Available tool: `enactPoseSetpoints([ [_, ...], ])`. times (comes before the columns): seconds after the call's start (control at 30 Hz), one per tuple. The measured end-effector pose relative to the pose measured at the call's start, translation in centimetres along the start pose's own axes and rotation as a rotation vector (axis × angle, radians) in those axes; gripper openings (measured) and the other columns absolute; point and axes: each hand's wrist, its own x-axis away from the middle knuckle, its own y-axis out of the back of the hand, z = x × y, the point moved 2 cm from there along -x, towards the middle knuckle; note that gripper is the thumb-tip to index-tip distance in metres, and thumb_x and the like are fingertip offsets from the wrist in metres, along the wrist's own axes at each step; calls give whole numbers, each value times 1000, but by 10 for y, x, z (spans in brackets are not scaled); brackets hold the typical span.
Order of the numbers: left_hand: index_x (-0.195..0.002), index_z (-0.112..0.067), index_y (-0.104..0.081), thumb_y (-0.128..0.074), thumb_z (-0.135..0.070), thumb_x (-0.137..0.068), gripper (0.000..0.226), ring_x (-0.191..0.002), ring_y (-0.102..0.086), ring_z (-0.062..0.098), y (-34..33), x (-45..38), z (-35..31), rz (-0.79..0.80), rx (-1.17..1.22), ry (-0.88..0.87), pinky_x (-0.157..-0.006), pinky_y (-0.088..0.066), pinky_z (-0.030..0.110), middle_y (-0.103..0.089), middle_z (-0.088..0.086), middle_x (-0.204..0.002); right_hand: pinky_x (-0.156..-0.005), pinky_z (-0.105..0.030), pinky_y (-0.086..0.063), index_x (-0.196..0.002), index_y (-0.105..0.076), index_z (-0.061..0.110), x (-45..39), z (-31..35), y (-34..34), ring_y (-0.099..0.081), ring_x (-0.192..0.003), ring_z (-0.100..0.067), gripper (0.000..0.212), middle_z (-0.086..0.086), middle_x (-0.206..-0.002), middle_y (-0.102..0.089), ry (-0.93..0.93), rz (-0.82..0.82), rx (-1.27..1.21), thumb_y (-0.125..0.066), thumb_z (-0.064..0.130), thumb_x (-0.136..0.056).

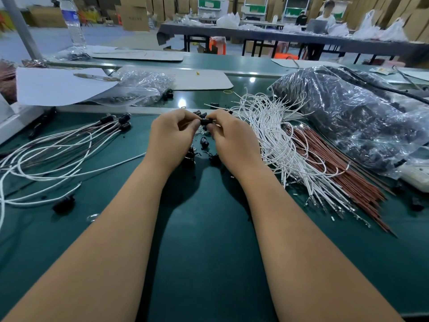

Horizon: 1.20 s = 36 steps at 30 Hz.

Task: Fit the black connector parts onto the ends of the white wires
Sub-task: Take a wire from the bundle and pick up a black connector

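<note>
My left hand (173,138) and my right hand (234,138) meet over the green table (204,240), fingertips together. Between them they pinch a small black connector part (205,121). Whether a wire runs into it is hidden by the fingers. Several loose black connector parts (204,142) lie on the table just under the hands. A bundle of bare white wires (276,140) lies to the right of my right hand. To the left lie white wires with black connectors on their ends (123,122).
Brown-red wires (336,173) lie beside the white bundle. A large plastic bag of black parts (352,119) fills the right side. A smaller clear bag (139,89) and white sheets (55,84) lie behind. A water bottle (73,24) stands far left. A person sits at a distant table.
</note>
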Motion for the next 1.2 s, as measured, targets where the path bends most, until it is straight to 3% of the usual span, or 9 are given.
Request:
enactPoseSetpoints([
  [0.13,-95,-5,-71,-62,-10,-92,11,-57,-49,2,9,-4,5,-44,89,80,-58,-40,11,-60,0,-69,-67,-28,-44,-113,-61,14,0,-2,3,-59,-77,-15,21,6,-84,-63,-19,-73,-93,-60,14,-92],
  [0.4,-92,-8,-70,-62,-12,-92,9,-62,-49,11,8,-3,7,-19,131,128,-63,-43,20,-60,5,-71,-69,-35,-52,-99,-65,13,1,1,8,-60,-74,-14,12,4,-79,-64,30,-198,-110,-67,12,-87],
  [0.73,-73,-24,-66,-62,-11,-89,21,-59,-48,7,8,-1,5,33,205,160,-59,-42,15,-58,2,-66,-67,-36,-50,-94,-70,15,1,-1,10,-59,-74,-17,9,1,-84,-67,57,-232,-93,-63,12,-89],
  [1.0,-83,-22,-69,-63,-13,-90,12,-71,-56,17,7,0,6,52,254,151,-73,-49,28,-64,10,-75,-62,-26,-42,-89,-68,11,-1,-3,9,-55,-71,-13,7,3,-79,-65,30,-234,-137,-62,13,-91],
  [1.2,-84,-22,-68,-65,-14,-90,11,-69,-55,17,6,-1,7,39,236,118,-70,-49,28,-65,15,-77,-59,-17,-38,-84,-66,14,-3,-5,6,-51,-63,-4,9,13,-66,-56,-60,-213,-267,-61,14,-91],
])
